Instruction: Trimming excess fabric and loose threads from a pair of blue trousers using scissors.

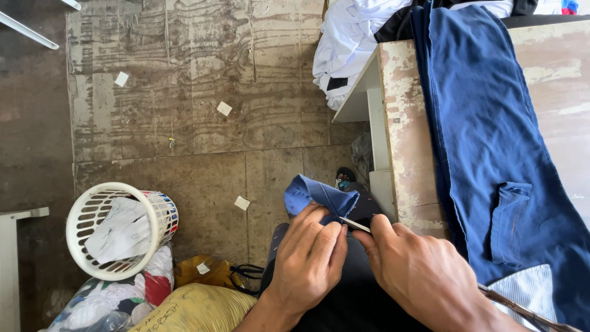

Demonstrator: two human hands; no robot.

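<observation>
My left hand point(309, 258) pinches a small folded piece of blue cloth point(319, 195) held up over my lap. My right hand point(418, 270) sits right beside it and grips a thin metal tool point(354, 224) whose tip touches the cloth where my left fingers hold it. What kind of tool it is stays hidden inside my fist. Both hands are low in the picture, just left of the table's corner.
A worn wooden table point(402, 154) on the right carries a long blue garment point(491, 147) and white clothes point(347, 43). A white plastic basket point(120, 230) with paper, a yellow sack point(196, 307) and bundled fabric lie at lower left on the plywood floor.
</observation>
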